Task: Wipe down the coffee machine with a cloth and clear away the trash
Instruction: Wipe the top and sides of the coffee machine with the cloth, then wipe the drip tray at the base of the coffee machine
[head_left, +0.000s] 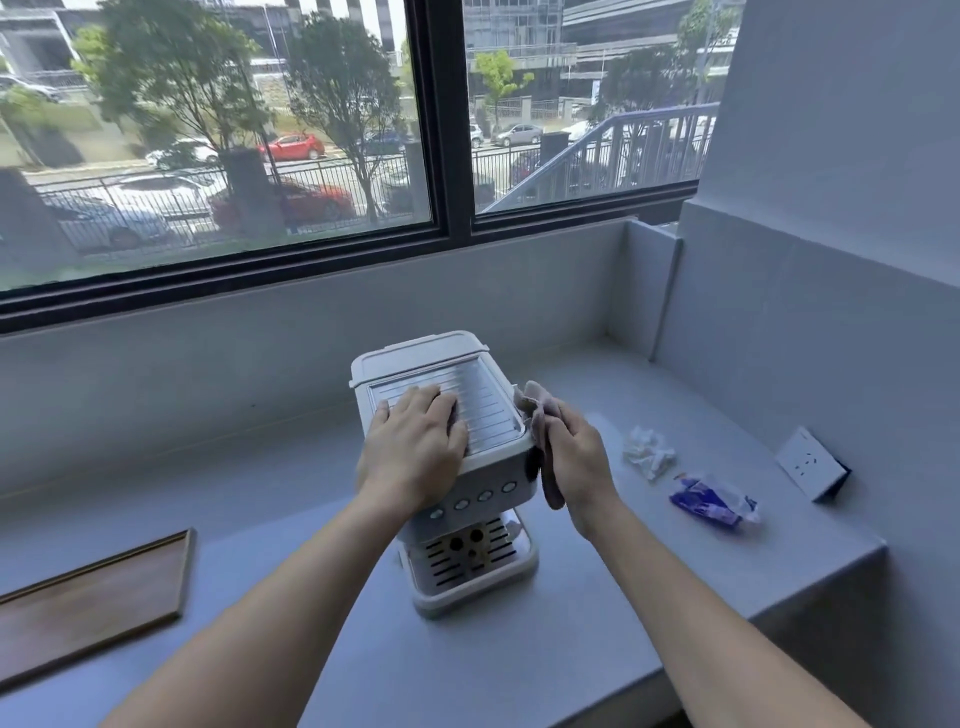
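In the head view you are in the wiping step. Your left hand (415, 447) lies flat on the ribbed metal top of the boxy white coffee machine (467, 470), its grip spread, fingers straight and pressing down to steady the body. Your right hand (576, 460) has its grip curled round a bunched pinkish-beige cloth (537, 423) and holds it against the machine's upper right side. The machine stands about midway along the pale grey worktop (311, 467), nearer the front edge than the window wall. By my reading, the front with its row of round buttons, the drip tray and the left side are not yet wiped. The next move calls for you to draw the cloth down the side panel with even pressure, your left hand's weight on top so the machine does not skid toward the front edge. The trash looks untouched: a crumpled white tissue (648, 452) and a crumpled blue-and-white wrapper (711, 501) lie apart from the machine toward the worktop's right end, the wrapper nearer the front right corner. Bare worktop between machine and trash gives your right arm room to move. The tighter bounds are the right wall, where a white socket plate (810, 462) leans, and a brown wooden tray (93, 597) at the front left edge, well apart from the machine.
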